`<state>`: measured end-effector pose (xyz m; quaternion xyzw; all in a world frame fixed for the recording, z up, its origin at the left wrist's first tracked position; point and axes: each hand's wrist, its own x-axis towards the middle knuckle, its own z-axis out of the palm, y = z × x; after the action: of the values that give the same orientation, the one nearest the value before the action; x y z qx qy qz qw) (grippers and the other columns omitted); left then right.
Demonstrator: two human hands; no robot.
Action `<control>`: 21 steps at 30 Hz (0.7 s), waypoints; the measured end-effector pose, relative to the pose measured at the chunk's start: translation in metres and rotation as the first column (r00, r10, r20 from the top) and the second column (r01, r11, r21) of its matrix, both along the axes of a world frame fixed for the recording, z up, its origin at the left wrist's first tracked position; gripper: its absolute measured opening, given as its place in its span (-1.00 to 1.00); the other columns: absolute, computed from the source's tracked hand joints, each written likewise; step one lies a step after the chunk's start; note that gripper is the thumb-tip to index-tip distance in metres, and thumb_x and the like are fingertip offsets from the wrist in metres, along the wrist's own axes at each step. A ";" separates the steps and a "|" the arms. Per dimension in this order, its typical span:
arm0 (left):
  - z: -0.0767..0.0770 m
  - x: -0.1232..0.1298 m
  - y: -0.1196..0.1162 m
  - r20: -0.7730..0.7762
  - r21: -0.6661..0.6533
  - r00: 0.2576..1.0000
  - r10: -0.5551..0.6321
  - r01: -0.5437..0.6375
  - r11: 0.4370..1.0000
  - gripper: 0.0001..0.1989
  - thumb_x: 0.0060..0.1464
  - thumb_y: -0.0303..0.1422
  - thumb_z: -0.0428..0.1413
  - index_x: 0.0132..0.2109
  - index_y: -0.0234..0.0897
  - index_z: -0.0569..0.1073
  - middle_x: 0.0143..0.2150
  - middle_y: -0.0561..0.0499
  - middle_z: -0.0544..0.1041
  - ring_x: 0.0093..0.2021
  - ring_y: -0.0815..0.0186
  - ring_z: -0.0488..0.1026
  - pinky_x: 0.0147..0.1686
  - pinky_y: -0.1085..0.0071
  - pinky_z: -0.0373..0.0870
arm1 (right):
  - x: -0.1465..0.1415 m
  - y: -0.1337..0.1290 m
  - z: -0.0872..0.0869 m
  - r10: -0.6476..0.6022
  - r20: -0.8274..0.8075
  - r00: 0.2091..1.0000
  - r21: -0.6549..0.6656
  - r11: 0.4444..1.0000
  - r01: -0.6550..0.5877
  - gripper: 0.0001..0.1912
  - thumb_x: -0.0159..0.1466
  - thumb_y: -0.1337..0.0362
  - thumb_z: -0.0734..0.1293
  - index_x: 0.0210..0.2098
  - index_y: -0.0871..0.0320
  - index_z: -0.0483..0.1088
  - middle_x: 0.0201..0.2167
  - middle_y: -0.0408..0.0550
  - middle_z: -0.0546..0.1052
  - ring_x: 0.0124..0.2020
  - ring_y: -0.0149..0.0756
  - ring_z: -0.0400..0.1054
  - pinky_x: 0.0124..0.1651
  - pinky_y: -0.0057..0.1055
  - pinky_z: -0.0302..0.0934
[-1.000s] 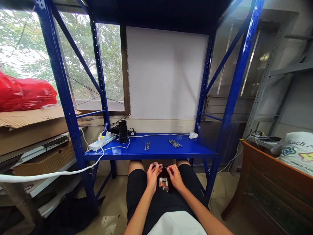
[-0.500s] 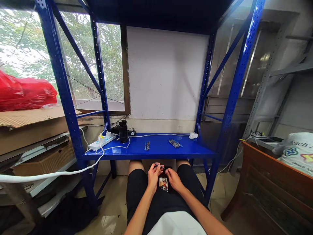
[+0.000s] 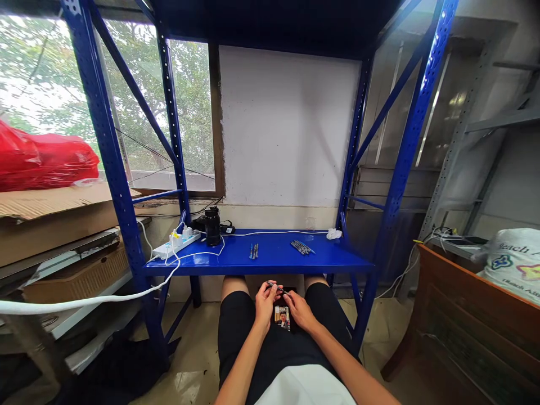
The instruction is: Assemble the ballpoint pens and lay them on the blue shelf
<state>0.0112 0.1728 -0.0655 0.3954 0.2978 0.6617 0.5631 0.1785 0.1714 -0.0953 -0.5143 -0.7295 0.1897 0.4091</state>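
Above my lap, below the front edge of the blue shelf, my left hand [image 3: 265,304] and my right hand [image 3: 299,310] face each other. Both are closed on a thin dark pen [image 3: 280,289] that spans the gap between the fingertips. Fingers cover most of it. A phone [image 3: 282,318] with a lit picture lies on my lap between the wrists. On the shelf a small group of pens [image 3: 253,251] lies left of centre, and a bunch of several more pens [image 3: 302,247] lies to the right.
The blue shelf [image 3: 236,263] spans the front between upright posts. On its left are a white power strip [image 3: 177,246] with trailing cables and a black cylindrical object [image 3: 212,228]. A crumpled white item [image 3: 334,233] sits at right. A wooden chair [image 3: 468,315] stands further right.
The fingers have shifted very slightly around the pen, and the picture on the phone has changed. The pens on the shelf have stayed put.
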 end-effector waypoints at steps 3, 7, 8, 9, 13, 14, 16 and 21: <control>0.000 -0.003 0.000 -0.004 0.006 1.000 0.016 -0.016 1.000 -0.42 0.01 0.04 0.44 -0.01 -0.27 0.53 -0.08 -0.23 0.72 -0.12 0.12 0.70 -0.13 0.31 0.57 | 0.000 -0.001 0.001 -0.010 -0.015 1.000 0.006 1.000 0.010 -0.49 0.51 -0.20 0.13 -0.27 0.03 0.41 -0.31 -0.06 0.62 -0.26 -0.12 0.51 -0.20 -0.31 0.26; 0.000 -0.001 -0.002 -0.037 0.012 0.998 -0.041 0.042 0.999 -0.44 -0.01 0.04 0.45 -0.04 -0.27 0.55 -0.12 -0.22 0.72 -0.16 0.11 0.70 -0.16 0.31 0.57 | -0.002 -0.003 0.003 0.011 -0.036 0.999 0.015 1.000 -0.010 -0.49 0.51 -0.19 0.14 -0.27 0.03 0.45 -0.31 -0.05 0.62 -0.24 -0.11 0.52 -0.15 -0.28 0.31; 0.000 0.001 -0.003 -0.049 0.015 0.996 -0.068 0.069 0.997 -0.44 -0.03 0.03 0.46 -0.05 -0.28 0.56 -0.15 -0.21 0.72 -0.19 0.12 0.70 -0.18 0.31 0.57 | -0.002 -0.004 0.004 0.025 -0.044 0.999 0.020 1.000 -0.024 -0.51 0.51 -0.17 0.16 -0.24 0.03 0.47 -0.28 -0.04 0.63 -0.20 -0.10 0.53 -0.11 -0.27 0.33; 0.000 0.002 -0.003 -0.061 0.018 0.993 -0.096 0.097 0.995 -0.44 -0.05 0.01 0.47 -0.06 -0.28 0.57 -0.17 -0.20 0.72 -0.22 0.12 0.69 -0.19 0.31 0.56 | -0.003 -0.005 0.005 0.041 -0.054 0.998 0.026 0.999 -0.040 -0.54 0.51 -0.15 0.17 -0.20 0.03 0.49 -0.23 -0.02 0.64 -0.16 -0.09 0.55 -0.07 -0.26 0.35; -0.001 0.007 -0.005 -0.096 0.026 0.981 -0.171 0.174 0.984 -0.46 -0.08 -0.02 0.50 -0.09 -0.30 0.61 -0.23 -0.18 0.72 -0.29 0.14 0.68 -0.21 0.29 0.56 | -0.005 -0.008 0.009 0.099 -0.102 0.990 0.046 0.994 -0.094 -0.63 0.50 -0.09 0.21 -0.09 0.05 0.45 -0.12 0.02 0.66 -0.10 -0.11 0.57 -0.04 -0.26 0.39; -0.001 0.007 -0.005 -0.099 0.025 0.980 -0.173 0.176 0.984 -0.46 -0.07 -0.02 0.50 -0.08 -0.30 0.61 -0.22 -0.18 0.72 -0.29 0.14 0.68 -0.20 0.29 0.57 | -0.005 -0.008 0.009 0.101 -0.114 0.988 0.049 0.994 -0.096 -0.65 0.50 -0.08 0.21 -0.10 0.05 0.42 -0.15 0.01 0.65 -0.14 -0.12 0.57 -0.08 -0.27 0.40; -0.002 0.006 -0.004 -0.099 0.018 0.982 -0.160 0.162 0.987 -0.46 -0.06 -0.01 0.49 -0.08 -0.31 0.62 -0.21 -0.19 0.72 -0.27 0.13 0.68 -0.19 0.29 0.57 | -0.006 -0.008 0.010 0.088 -0.135 0.987 0.057 0.995 -0.080 -0.68 0.50 -0.07 0.23 -0.14 0.05 0.36 -0.25 -0.03 0.62 -0.25 -0.14 0.55 -0.17 -0.28 0.39; -0.004 0.004 0.000 -0.091 -0.004 0.989 -0.113 0.113 0.994 -0.42 -0.10 0.03 0.50 -0.10 -0.32 0.63 -0.18 -0.24 0.72 -0.19 0.07 0.69 -0.15 0.24 0.58 | -0.005 -0.007 0.012 0.065 -0.145 0.987 0.087 0.995 -0.053 -0.68 0.46 -0.06 0.28 -0.25 0.03 0.30 -0.34 -0.10 0.54 -0.34 -0.18 0.46 -0.23 -0.31 0.33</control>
<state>0.0155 0.1725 -0.0693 0.4419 0.3000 0.6101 0.5852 0.1734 0.1644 -0.0831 -0.4596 -0.7194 0.2089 0.4772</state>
